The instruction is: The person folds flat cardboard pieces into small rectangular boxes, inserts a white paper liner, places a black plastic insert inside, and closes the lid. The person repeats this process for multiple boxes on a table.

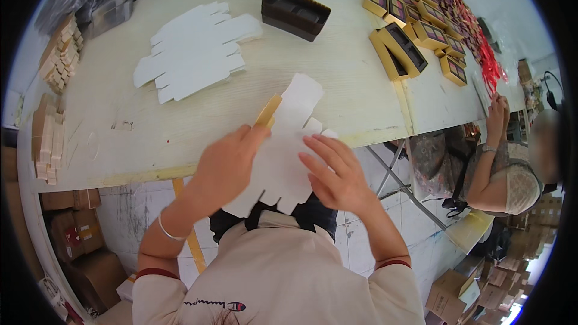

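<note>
A flat die-cut box blank (280,162), white on the side facing up, lies at the table's front edge and reaches over my lap. Along its left edge one flap stands folded up and shows its gold face. My left hand (226,162) has its fingers closed on that gold flap. On the blank's right side my right hand (335,171) rests with fingers stretched out and apart, beside small raised tabs. Farther left on the table lies a stack of similar white blanks (192,48). A dark brown plastic tray (295,15) sits beyond my hands.
Gold boxes with dark windows (430,33) crowd the back right, by red ribbons (490,66). Two larger gold boxes (397,51) stand nearer. Folded cardboard pieces (48,138) line the left edge. A co-worker (506,168) sits at right, hands at the ribbons. Cartons (78,229) are stacked below left.
</note>
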A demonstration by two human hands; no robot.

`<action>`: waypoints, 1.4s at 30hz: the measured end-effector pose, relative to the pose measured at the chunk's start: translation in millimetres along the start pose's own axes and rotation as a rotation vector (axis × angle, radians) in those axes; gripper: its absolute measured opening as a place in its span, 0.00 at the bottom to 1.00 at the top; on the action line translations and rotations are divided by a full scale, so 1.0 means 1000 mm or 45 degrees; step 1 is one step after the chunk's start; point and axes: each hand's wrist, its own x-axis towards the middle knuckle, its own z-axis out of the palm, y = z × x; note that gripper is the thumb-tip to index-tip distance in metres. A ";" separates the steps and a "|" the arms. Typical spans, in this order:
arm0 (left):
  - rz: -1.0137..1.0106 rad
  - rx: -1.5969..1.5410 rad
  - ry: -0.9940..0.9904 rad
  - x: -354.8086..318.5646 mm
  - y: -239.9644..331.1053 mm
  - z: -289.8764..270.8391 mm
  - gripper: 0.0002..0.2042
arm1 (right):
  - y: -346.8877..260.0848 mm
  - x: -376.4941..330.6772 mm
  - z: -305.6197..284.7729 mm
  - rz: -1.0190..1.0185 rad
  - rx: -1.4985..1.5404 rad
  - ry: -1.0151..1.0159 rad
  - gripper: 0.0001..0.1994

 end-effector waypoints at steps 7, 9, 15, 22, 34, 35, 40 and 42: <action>0.195 0.121 -0.075 0.067 -0.011 -0.017 0.27 | 0.008 -0.010 0.011 -0.126 -0.167 -0.088 0.18; 0.397 0.342 0.105 0.067 -0.014 -0.010 0.23 | 0.012 0.002 0.012 -0.017 -0.062 -0.064 0.14; 0.318 0.086 -0.166 0.024 -0.002 -0.007 0.13 | 0.012 0.048 0.006 0.659 0.436 -0.277 0.07; 0.049 -0.185 0.037 0.024 -0.013 0.010 0.11 | 0.020 0.032 0.016 0.034 -0.286 0.123 0.21; 0.509 0.418 0.149 -0.009 -0.011 0.023 0.14 | 0.001 0.014 0.019 -0.048 -0.347 -0.117 0.24; 0.539 0.411 0.212 -0.009 -0.011 0.024 0.13 | 0.000 0.010 0.021 -0.099 -0.359 -0.081 0.22; 0.471 0.462 0.040 0.004 -0.009 0.014 0.09 | -0.001 0.029 0.018 0.079 -0.053 -0.155 0.12; 0.454 0.442 0.003 0.012 -0.009 0.004 0.08 | 0.011 0.043 0.015 0.185 0.069 -0.295 0.09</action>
